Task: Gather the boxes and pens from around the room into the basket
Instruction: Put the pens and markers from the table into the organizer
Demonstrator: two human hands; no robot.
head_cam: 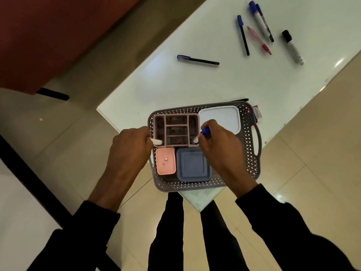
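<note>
A grey perforated basket sits on the near corner of the white table. Inside it lie a pink divided box, a white lidded box, a small pink box and a blue box. My left hand grips a white-tipped object, perhaps a pen, at the divided box's near left corner. My right hand grips a blue-capped pen over that box's right edge. A blue-capped black pen lies further out on the table.
Several more pens and markers lie at the table's far right: a black pen, a pink pen, a blue marker and a black-capped marker. A dark pen lies just behind the basket. A red-brown chair stands at the left.
</note>
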